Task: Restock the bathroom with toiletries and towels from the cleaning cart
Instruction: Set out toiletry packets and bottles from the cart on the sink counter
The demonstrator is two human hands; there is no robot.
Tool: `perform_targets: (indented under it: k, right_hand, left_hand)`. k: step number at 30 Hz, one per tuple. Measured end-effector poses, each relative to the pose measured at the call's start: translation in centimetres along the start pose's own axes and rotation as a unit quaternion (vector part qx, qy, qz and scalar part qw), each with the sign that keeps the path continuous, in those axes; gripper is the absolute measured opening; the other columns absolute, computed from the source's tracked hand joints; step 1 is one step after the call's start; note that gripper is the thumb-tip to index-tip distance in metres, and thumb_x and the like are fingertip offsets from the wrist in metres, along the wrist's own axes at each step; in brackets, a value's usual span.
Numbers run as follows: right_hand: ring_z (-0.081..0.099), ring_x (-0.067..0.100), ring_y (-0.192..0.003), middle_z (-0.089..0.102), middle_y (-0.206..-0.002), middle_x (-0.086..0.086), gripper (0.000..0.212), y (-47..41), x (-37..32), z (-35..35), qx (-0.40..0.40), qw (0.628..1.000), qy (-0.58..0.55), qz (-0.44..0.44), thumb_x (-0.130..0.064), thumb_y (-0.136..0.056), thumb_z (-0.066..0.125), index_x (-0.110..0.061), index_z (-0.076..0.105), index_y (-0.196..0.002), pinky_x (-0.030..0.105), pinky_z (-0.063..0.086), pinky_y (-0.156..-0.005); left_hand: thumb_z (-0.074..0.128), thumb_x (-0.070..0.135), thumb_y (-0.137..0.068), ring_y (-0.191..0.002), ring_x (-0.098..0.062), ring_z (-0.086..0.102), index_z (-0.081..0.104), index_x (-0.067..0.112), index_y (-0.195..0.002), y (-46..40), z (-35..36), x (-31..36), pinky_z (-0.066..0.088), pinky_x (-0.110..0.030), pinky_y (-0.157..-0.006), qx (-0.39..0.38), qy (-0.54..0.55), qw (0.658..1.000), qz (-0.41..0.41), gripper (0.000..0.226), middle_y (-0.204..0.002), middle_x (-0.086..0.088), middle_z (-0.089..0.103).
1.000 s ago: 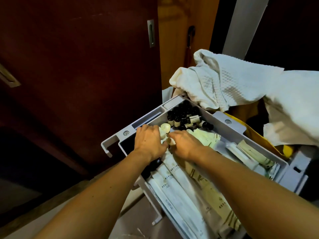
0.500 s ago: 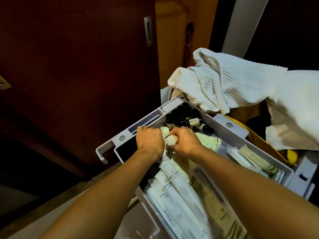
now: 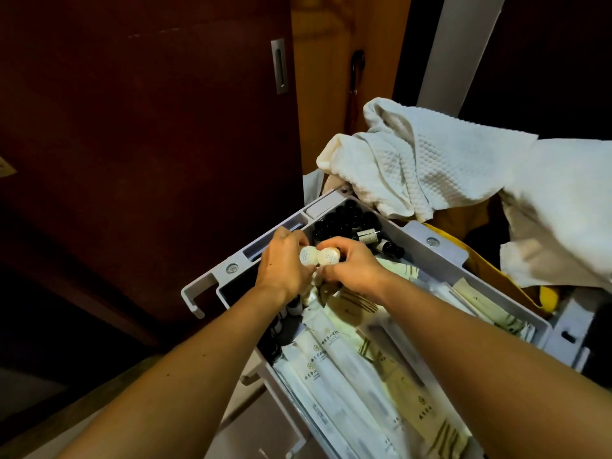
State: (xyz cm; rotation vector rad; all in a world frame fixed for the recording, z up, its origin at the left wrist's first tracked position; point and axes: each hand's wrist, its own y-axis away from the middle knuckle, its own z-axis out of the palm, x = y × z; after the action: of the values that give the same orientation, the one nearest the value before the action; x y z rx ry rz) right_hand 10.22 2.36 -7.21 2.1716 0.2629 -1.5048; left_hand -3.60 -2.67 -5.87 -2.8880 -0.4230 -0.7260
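Both hands are over the grey cart tray [image 3: 440, 256]. My left hand [image 3: 284, 265] grips a small round white toiletry [image 3: 308, 256], and my right hand [image 3: 351, 265] grips a second one [image 3: 328, 256]; the two white pieces touch side by side. Under the hands lie long white and cream toiletry packets [image 3: 334, 362]. Small dark bottles [image 3: 347, 220] fill the tray's far compartment. White towels [image 3: 440, 164] are heaped on the cart behind the tray.
A dark red sliding door [image 3: 149, 144] with a metal recessed handle [image 3: 280, 66] stands close on the left. A yellow bag [image 3: 480, 260] hangs under the towels. A pale post [image 3: 460, 48] rises at the back right. More dark bottles [image 3: 281, 323] line the tray's left edge.
Both hands have lifted out of the tray, each now holding a round white toiletry, brought together above the packets. The view has shifted slightly lower and closer.
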Motion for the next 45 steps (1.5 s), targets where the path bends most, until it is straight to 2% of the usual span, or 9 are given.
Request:
perform_targets:
  k: [4,7,12,16,21,25,30,33,45]
  right_hand:
    - [0.071,0.019,-0.078,0.07,-0.102,0.01,0.026,0.8,-1.0,-0.6,0.006,0.999,-0.044,0.011,-0.004,-0.092,0.066,-0.019,0.069,-0.112,0.043,0.061,-0.079]
    - [0.072,0.018,-0.082,0.067,-0.108,0.006,0.037,1.8,-2.0,-1.0,0.01,1.0,-0.014,0.005,-0.007,-0.091,0.069,-0.019,0.055,-0.123,0.032,0.058,-0.07]
    - [0.065,0.011,-0.063,0.068,-0.083,0.004,0.023,4.5,-3.7,-1.8,0.029,0.999,0.007,-0.011,-0.007,-0.086,0.075,-0.015,0.06,-0.102,0.019,0.047,-0.051]
    - [0.058,0.017,-0.068,0.068,-0.089,0.007,0.024,7.0,-5.0,-1.4,0.028,0.999,0.01,-0.043,-0.006,-0.091,0.069,-0.014,0.068,-0.113,0.03,0.051,-0.065]
    - [0.062,0.014,-0.065,0.068,-0.099,0.011,0.027,10.1,-5.7,-0.5,0.048,0.998,0.028,-0.03,-0.016,-0.093,0.068,-0.017,0.051,-0.114,0.024,0.043,-0.052]
    - [0.055,0.012,-0.062,0.063,-0.092,0.012,0.016,12.7,-6.2,0.1,0.029,0.998,0.03,-0.056,-0.007,-0.094,0.065,-0.015,0.055,-0.103,0.014,0.04,-0.043]
    - [0.06,0.015,-0.064,0.062,-0.093,0.009,0.015,15.6,-7.0,0.7,-0.002,0.998,0.036,-0.046,-0.009,-0.101,0.052,-0.016,0.055,-0.113,0.024,0.044,-0.051]
    - [0.061,0.018,-0.069,0.062,-0.101,0.015,0.03,16.9,-7.7,0.6,-0.027,0.998,0.009,-0.053,0.001,-0.09,0.066,-0.014,0.057,-0.116,0.027,0.049,-0.056]
    - [0.061,0.015,-0.078,0.066,-0.107,0.011,0.041,22.8,-6.5,0.5,-0.093,0.988,0.048,-0.114,0.01,-0.085,0.064,-0.024,0.067,-0.107,0.026,0.049,-0.061]
  left_hand:
    - [0.089,0.021,-0.071,-0.092,-0.021,0.06,0.061,0.02,-0.099,0.3,-1.2,0.4,0.048,-0.033,-0.071,0.005,0.09,0.996,0.003,0.04,-0.104,-0.001,0.061]
    - [0.089,0.02,-0.07,-0.085,-0.017,0.064,0.062,0.019,-0.099,1.1,-2.2,0.9,0.056,-0.04,-0.073,-0.006,0.146,0.989,0.008,0.04,-0.095,0.001,0.066]
    - [0.091,0.02,-0.067,-0.087,-0.018,0.064,0.064,0.018,-0.096,3.1,-4.2,1.3,0.056,-0.04,-0.076,-0.022,0.196,0.98,0.031,0.04,-0.093,0.004,0.066]
    - [0.091,0.016,-0.067,-0.088,-0.021,0.068,0.063,0.017,-0.095,4.9,-5.9,1.8,0.057,-0.046,-0.077,-0.03,0.21,0.976,0.041,0.039,-0.092,0.001,0.067]
    - [0.089,0.011,-0.069,-0.09,-0.027,0.066,0.059,0.012,-0.094,8.0,-7.1,2.2,0.055,-0.041,-0.071,-0.004,0.207,0.977,0.054,0.039,-0.095,-0.004,0.065]
    - [0.086,0.005,-0.072,-0.096,-0.02,0.066,0.061,0.011,-0.101,9.9,-8.2,1.9,0.057,-0.033,-0.076,-0.002,0.214,0.976,0.05,0.039,-0.106,0.0,0.065]
    - [0.085,0.007,-0.075,-0.089,-0.012,0.068,0.061,0.017,-0.104,12.6,-9.7,2.1,0.054,-0.019,-0.064,-0.009,0.214,0.976,0.035,0.039,-0.105,0.003,0.066]
    - [0.087,0.012,-0.072,-0.08,-0.006,0.065,0.061,0.021,-0.098,14.1,-10.5,2.7,0.047,-0.012,-0.054,0.021,0.213,0.976,0.026,0.038,-0.097,0.005,0.066]
    - [0.083,0.002,-0.074,-0.087,-0.01,0.067,0.063,0.013,-0.103,24.2,-11.7,4.9,0.056,-0.018,-0.067,0.097,0.223,0.969,-0.036,0.038,-0.1,-0.001,0.068]
